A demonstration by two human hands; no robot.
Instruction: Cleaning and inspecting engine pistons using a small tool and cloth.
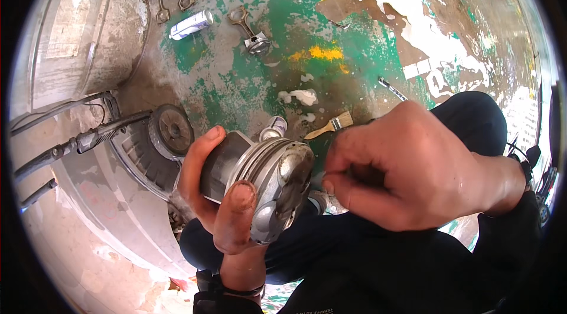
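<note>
My left hand (237, 219) grips an engine piston (274, 188) from its skirt side, thumb and fingers around it. The crown faces right, with valve recesses and dark deposits on it. Ring grooves run around the edge below the crown. Just right of the crown, apart from it, my right hand (405, 172) has curled fingers and a thumb drawn close to the index finger. Whether something small is pinched there is hidden. Behind the piston stands a spray can (275, 126), partly covered. A paintbrush (330, 125) with a wooden handle lies beyond, on the floor.
Farther off on the worn green floor lie several pistons with connecting rods (248, 30) and a spray can (192, 25). A slim dark and white stick (393, 88) and white foam (301, 96) lie nearer. At left are a large drum (95, 35) and a wheel (172, 131).
</note>
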